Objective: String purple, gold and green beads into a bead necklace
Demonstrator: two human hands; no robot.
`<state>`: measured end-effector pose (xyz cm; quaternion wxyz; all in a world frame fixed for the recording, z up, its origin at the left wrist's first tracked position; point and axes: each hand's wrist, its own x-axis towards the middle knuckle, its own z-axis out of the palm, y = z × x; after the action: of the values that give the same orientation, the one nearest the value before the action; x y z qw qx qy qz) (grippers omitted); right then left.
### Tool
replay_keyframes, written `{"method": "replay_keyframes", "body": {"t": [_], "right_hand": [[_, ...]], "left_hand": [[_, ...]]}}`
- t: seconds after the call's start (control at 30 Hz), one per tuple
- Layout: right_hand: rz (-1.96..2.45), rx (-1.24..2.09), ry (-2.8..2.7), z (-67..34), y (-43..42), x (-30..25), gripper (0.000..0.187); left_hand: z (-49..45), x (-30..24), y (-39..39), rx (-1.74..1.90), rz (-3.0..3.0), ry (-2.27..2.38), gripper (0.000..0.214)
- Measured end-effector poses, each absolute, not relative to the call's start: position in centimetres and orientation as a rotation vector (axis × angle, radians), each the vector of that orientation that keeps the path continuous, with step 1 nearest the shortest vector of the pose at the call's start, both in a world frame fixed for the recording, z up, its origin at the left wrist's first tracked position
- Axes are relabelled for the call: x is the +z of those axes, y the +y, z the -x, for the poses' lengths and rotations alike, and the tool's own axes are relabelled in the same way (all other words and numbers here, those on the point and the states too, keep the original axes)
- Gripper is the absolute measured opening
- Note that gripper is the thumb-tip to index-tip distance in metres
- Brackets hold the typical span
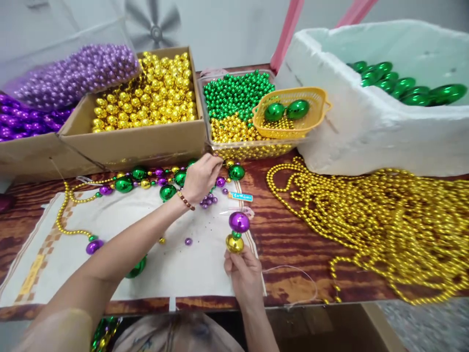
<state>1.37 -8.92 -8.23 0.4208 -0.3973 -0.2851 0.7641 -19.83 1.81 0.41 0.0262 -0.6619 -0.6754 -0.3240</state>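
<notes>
My right hand (246,276) pinches a large gold bead (234,243) near the front right of the white cloth (161,274). Above the gold bead sit a small green bead (236,235) and a large purple bead (239,222) in a row. A thin clear thread (306,272) trails to the right of this hand. My left hand (202,178) reaches over a string of mixed beads (123,184) at the cloth's far edge, its fingers closed together. Whatever is between those fingertips is hidden. Loose small purple beads (208,200) lie just under it.
Behind the cloth stand a carton of gold beads (146,137), a clear tub of green and gold beads (238,93), a yellow basket (291,129) and a foam box (384,142). Gold bead strands (381,215) cover the right side. Small scissors (249,212) lie near the cloth's right edge.
</notes>
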Motion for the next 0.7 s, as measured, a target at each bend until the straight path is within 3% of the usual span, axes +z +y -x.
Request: {"method": "replay_keyframes", "body": {"t": [0.07,0.2,0.33,0.43,0.57,0.63,0.7], "right_hand": [[0.987,1.912,-0.755,-1.5,-9.0,-8.1,0.032],[0.982,1.89,-0.833,-1.7,-9.1,-8.1,0.032],[0.959,1.888,-0.845,-1.9,-9.2,-8.6,0.032],[0.925,1.903,-0.865,-2.0,-9.4,-9.2,0.03],[0.91,1.872,-0.902,-1.9,-9.4,-9.1,0.029],[0.915,1.81,-0.923,-1.8,-9.2,-8.6,0.029],[0.922,1.74,-0.955,-1.7,-9.0,-7.8,0.028]], "left_hand": [[20.0,2.6,4.8,-1.024,1.999,-2.007,0.026],[20.7,5.7,11.7,-0.706,2.115,-2.171,0.023],[21.6,5.8,17.0,-0.436,2.233,-2.264,0.028],[22.2,5.3,18.5,-0.473,2.264,-2.318,0.026],[22.2,5.9,16.3,-1.078,2.205,-2.332,0.009],[21.7,6.6,13.1,-1.666,2.19,-2.344,0.001],[20.9,7.1,8.8,-2.391,2.123,-2.386,0.007]]}}
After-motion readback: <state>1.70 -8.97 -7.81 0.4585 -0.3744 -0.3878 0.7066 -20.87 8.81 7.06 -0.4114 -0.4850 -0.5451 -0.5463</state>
